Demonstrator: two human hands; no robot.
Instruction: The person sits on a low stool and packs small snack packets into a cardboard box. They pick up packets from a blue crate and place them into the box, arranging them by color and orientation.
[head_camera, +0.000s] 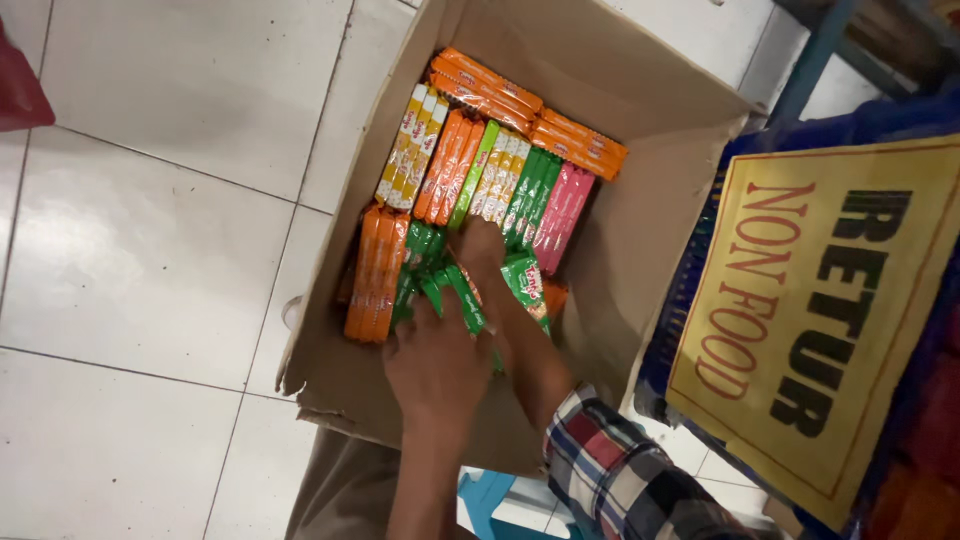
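You are crouching over an open brown cardboard box (640, 110) set on the white tiled floor (150, 230), and both of your hands are working inside it, in the centre of the frame. At the far left edge, a red object (18, 90) is poking into view; what it is cannot be told. Moving right, orange flat packets (375, 275) are standing on edge along the box's left wall, and above them yellow-and-white packets (408, 148) are lining the upper row. Your left hand (435, 365), bare-armed and seen from the back, is lying with fingers spread over a cluster of green foil packets (440, 285) in the lower middle of the box. Just to its right, your right hand (480, 250), coming out of a plaid sleeve (610, 470), is reaching deeper, fingers curled down among the same green packets; whether it is pinching one cannot be told. Further right, pink packets (562, 215) and more orange bars (580, 145) are filling the upper rows. The upper rows are looking neat and full, while the lower right corner of the box is sitting bare, so the arranging is appearing well along but unfinished. At the right edge, a yellow printed sign (830, 310) is hanging on a blue plastic crate (690, 290).
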